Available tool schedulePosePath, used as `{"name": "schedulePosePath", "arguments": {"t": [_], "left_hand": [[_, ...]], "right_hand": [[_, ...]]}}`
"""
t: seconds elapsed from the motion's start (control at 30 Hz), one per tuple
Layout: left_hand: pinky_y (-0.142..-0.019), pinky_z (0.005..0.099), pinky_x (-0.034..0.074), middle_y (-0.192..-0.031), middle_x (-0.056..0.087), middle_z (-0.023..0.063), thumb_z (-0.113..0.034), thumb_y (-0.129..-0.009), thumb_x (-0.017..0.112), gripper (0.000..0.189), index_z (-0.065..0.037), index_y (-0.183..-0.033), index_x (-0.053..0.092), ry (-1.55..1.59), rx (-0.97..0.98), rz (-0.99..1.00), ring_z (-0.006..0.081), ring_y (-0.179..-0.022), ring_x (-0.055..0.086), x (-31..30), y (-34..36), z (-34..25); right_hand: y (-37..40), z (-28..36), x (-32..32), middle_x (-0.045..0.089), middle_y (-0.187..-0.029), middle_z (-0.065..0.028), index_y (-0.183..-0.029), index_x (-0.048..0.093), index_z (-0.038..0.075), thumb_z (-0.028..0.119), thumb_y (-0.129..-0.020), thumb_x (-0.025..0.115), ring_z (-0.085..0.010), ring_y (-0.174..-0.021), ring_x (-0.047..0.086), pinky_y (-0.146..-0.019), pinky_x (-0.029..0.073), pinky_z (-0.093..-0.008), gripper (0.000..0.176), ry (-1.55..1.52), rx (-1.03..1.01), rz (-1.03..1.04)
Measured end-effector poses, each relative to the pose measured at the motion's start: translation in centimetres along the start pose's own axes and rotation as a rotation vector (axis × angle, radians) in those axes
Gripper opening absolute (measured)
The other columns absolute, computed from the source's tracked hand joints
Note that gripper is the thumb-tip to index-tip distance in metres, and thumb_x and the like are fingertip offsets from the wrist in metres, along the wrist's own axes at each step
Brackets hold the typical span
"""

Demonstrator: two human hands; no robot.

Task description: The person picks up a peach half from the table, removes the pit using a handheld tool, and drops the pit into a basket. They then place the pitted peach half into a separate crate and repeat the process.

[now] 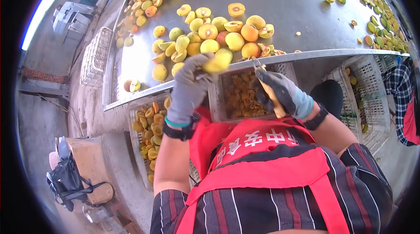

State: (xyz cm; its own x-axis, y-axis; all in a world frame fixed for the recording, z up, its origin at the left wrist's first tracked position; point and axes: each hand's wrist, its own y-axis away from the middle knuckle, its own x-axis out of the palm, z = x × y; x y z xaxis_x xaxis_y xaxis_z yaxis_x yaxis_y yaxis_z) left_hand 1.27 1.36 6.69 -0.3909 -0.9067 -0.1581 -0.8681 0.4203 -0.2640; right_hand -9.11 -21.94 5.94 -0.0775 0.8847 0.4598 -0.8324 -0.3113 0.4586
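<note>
My left hand, in a grey glove, grips a yellow fruit just at the near edge of the steel table. My right hand, also gloved, is closed around a small metal-tipped tool whose tip points at the fruit from the right. Both hands hover over a white crate that holds brownish pits. A heap of whole and halved yellow-orange fruit lies on the table just beyond my hands.
A crate of halved fruit stands below the table at the left, and more white crates at the right. Greenish fruit lines the far right edge. A person's plaid sleeve shows at right. A black bag lies on the floor.
</note>
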Motion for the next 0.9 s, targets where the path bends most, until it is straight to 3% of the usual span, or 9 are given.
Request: {"name": "schedulePosePath", "arguments": {"t": [0.07,0.2,0.27,0.33,0.4,0.47,0.53,0.57,0.9], "left_hand": [[-0.083,0.0268,0.047,-0.125,0.049,0.0106,0.017,-0.074,0.049,0.045,-0.005,-0.113,0.054,-0.077,0.227,0.259,0.0158,-0.103,0.054,1.4,1.5,-0.5],[-0.091,0.0318,0.043,-0.129,0.047,0.0127,0.016,-0.073,0.048,0.046,-0.003,-0.115,0.053,-0.203,0.251,0.184,0.0212,-0.115,0.049,4.3,4.1,-2.5],[-0.101,0.0383,0.034,-0.134,0.041,0.0154,0.005,-0.075,0.047,0.051,0.001,-0.125,0.045,0.547,0.029,-0.088,0.0254,-0.124,0.041,5.3,4.7,-2.3],[-0.105,0.0423,0.028,-0.134,0.041,0.015,-0.015,-0.087,0.042,0.049,0.002,-0.132,0.036,0.871,0.011,-0.072,0.0275,-0.125,0.038,5.6,4.8,-2.3],[-0.104,0.0445,0.03,-0.132,0.042,0.0145,-0.032,-0.094,0.035,0.051,-0.002,-0.135,0.033,1.242,-0.322,0.054,0.0291,-0.123,0.04,5.9,5.1,-1.9],[-0.102,0.0451,0.032,-0.129,0.044,0.0142,-0.039,-0.096,0.032,0.051,-0.004,-0.133,0.036,1.243,-0.354,-0.071,0.0288,-0.119,0.042,6.6,5.0,-2.8],[-0.095,0.0432,0.04,-0.121,0.052,0.0128,-0.04,-0.094,0.039,0.048,-0.004,-0.124,0.046,1.233,-0.355,-0.197,0.0276,-0.111,0.05,6.0,4.6,-2.8],[-0.095,0.0437,0.041,-0.117,0.054,0.0135,-0.043,-0.094,0.039,0.048,-0.004,-0.121,0.048,1.249,-0.316,-0.175,0.0292,-0.11,0.051,5.6,4.7,-2.3],[-0.091,0.0428,0.043,-0.11,0.055,0.0125,-0.029,-0.094,0.044,0.036,-0.004,-0.119,0.048,0.951,-0.174,-0.158,0.028,-0.105,0.053,6.5,5.0,-2.3]], "right_hand": [[-0.6,0.7,1.9,0.056,-0.072,-0.0019,-0.104,0.056,0.008,0.048,-0.088,0.05,-0.0085,-0.047,0.048,-0.039,0.038,-0.0224,0.043,-0.114,-0.007,-0.034],[-1.5,0.7,2.8,0.054,-0.073,-0.0005,-0.113,0.056,0.009,0.044,-0.083,0.06,-0.0072,-0.051,0.048,-0.043,0.038,-0.0197,0.046,-0.091,-0.114,0.016],[-1.4,0.5,3.3,0.054,-0.074,0.0,-0.112,0.056,0.009,0.039,-0.081,0.064,-0.0076,-0.051,0.048,-0.042,0.038,-0.0201,0.043,-0.023,-0.106,-0.002],[-1.1,0.0,3.6,0.057,-0.08,-0.0009,-0.113,0.052,0.007,0.028,-0.083,0.064,-0.0058,-0.053,0.051,-0.042,0.038,-0.0178,0.039,-0.072,-0.099,0.026],[-1.4,-0.5,4.4,0.056,-0.078,0.0,-0.118,0.051,0.01,0.037,-0.08,0.067,-0.0068,-0.055,0.052,-0.046,0.043,-0.0216,0.049,0.013,-0.233,0.022],[-1.8,-1.1,4.8,0.06,-0.081,-0.0075,-0.117,0.048,0.008,0.036,-0.08,0.066,-0.0174,-0.059,0.06,-0.051,0.049,-0.0301,0.049,0.209,-0.307,-0.086],[-2.6,-2.0,4.4,0.061,-0.083,-0.0176,-0.11,0.048,0.005,0.034,-0.08,0.065,-0.033,-0.067,0.062,-0.057,0.05,-0.0396,0.045,0.963,-0.87,-0.433],[-2.2,-2.0,4.2,0.06,-0.084,-0.0232,-0.102,0.049,0.004,0.033,-0.08,0.065,-0.0412,-0.077,0.059,-0.064,0.049,-0.0445,0.04,0.952,-0.751,-0.391],[-1.1,-2.2,5.0,0.059,-0.081,-0.0219,-0.103,0.049,0.003,0.026,-0.082,0.06,-0.0391,-0.074,0.06,-0.066,0.048,-0.0445,0.033,1.049,-0.751,-0.152]]}}
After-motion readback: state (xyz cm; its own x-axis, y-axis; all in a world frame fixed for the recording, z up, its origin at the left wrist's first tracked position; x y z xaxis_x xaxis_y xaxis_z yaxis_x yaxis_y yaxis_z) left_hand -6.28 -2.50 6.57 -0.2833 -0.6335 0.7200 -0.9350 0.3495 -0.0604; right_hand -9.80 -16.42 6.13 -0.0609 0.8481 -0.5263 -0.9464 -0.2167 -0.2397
